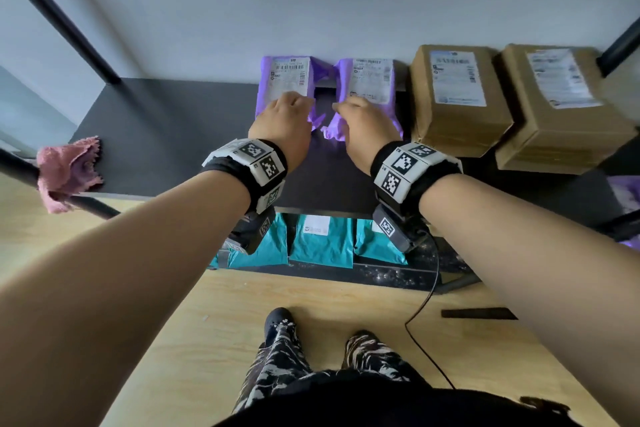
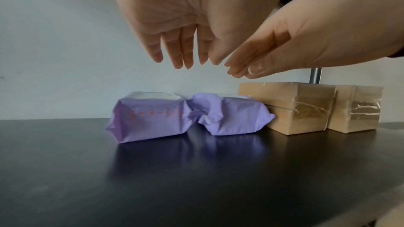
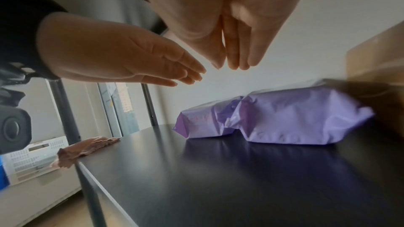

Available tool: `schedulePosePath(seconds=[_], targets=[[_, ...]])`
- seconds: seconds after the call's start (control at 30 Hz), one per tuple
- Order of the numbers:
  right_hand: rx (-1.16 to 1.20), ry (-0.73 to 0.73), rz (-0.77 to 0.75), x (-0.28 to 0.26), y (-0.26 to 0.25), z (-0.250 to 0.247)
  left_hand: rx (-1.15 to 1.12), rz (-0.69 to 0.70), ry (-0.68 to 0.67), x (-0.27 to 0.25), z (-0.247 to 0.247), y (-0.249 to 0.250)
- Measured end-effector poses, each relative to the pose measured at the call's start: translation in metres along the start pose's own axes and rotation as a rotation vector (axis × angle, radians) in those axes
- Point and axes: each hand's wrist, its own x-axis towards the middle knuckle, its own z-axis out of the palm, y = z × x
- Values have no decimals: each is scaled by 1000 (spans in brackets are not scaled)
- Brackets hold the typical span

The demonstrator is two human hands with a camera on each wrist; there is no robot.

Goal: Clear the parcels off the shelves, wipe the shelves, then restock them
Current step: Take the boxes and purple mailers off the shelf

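Note:
Two purple plastic-wrapped parcels lie side by side at the back of the black shelf (image 1: 166, 135), the left one (image 1: 284, 80) (image 2: 150, 116) and the right one (image 1: 372, 80) (image 3: 301, 116). To their right stand two taped cardboard boxes (image 1: 457, 94) (image 1: 561, 104). My left hand (image 1: 294, 100) (image 2: 179, 58) hovers over the left parcel's near end, fingers straight and pointing down. My right hand (image 1: 349, 107) (image 3: 234, 61) hovers the same way over the right parcel. The wrist views show a gap between both hands and the parcels, and neither hand holds anything.
A pink cloth (image 1: 69, 170) (image 3: 87, 146) hangs over the shelf's front left corner. The shelf's left half is bare. Teal parcels (image 1: 322, 243) lie on the shelf below, and another purple parcel (image 1: 627, 198) shows at the right edge. A black cable (image 1: 426, 305) trails on the wooden floor.

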Motion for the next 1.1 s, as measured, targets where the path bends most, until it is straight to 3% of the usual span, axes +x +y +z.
schedulePosePath(seconds=[0.13, 0.37, 0.6, 0.8, 1.1], targets=[[-9, -16, -38, -36, 30, -18, -41, -53, 11, -27, 10, 45], [17, 19, -12, -104, 68, -32, -21, -22, -6, -74, 24, 106], [-3, 13, 98, -204, 97, -38, -78, 68, -40, -136, 51, 155], [-29, 2, 242, -301, 135, -54, -98, 167, -152, -192, 79, 223], [2, 136, 420, -372, 234, -101, -75, 368, -245, -195, 109, 347]])
